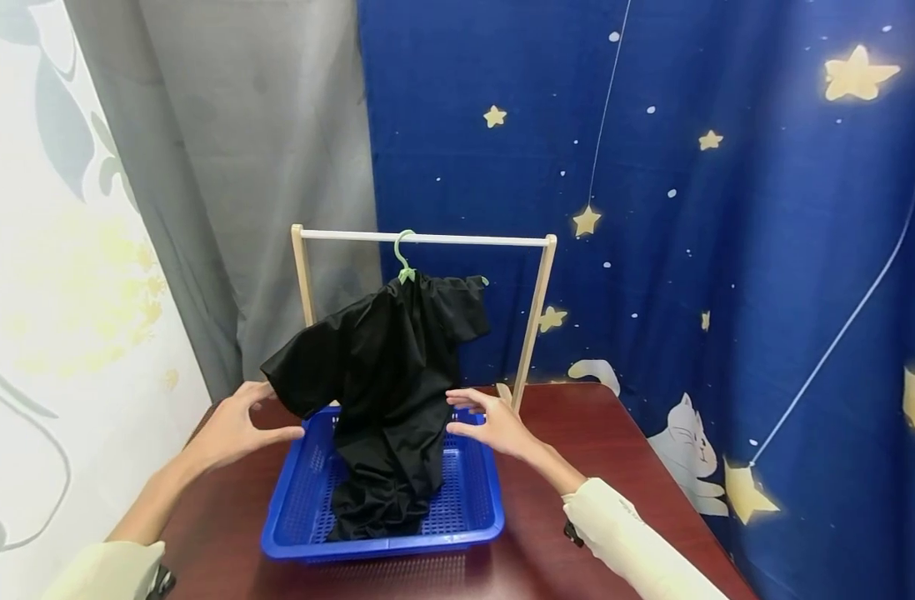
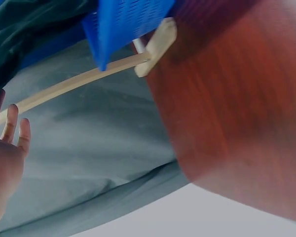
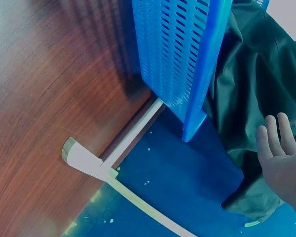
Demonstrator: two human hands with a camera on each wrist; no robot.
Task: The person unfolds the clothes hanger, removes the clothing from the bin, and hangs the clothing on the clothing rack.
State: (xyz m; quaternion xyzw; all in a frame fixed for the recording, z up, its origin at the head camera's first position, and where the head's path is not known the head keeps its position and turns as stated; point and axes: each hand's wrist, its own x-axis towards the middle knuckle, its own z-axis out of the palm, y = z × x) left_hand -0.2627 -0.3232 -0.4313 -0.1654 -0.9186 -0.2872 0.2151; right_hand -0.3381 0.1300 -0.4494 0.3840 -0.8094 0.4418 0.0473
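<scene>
A black short-sleeved garment (image 1: 397, 375) hangs on a light green hanger (image 1: 405, 258), hooked over the rail of a small wooden rack (image 1: 534, 321). Its lower end lies bunched in a blue plastic basket (image 1: 382, 547). My left hand (image 1: 236, 425) is beside the sleeve on the left, thumb and fingers spread apart, nothing in its grasp. On the other side my right hand (image 1: 495, 423) has its fingertips right at the garment's edge, fingers extended. In the right wrist view, the right hand (image 3: 286, 158) overlaps the dark cloth (image 3: 256, 89) with straight fingers.
The basket stands on a reddish-brown table (image 1: 577, 467), in front of the rack. Behind hang a grey curtain (image 1: 262, 125) and a blue curtain (image 1: 465, 67) with stars. A pale patterned surface (image 1: 67, 292) rises along the left side.
</scene>
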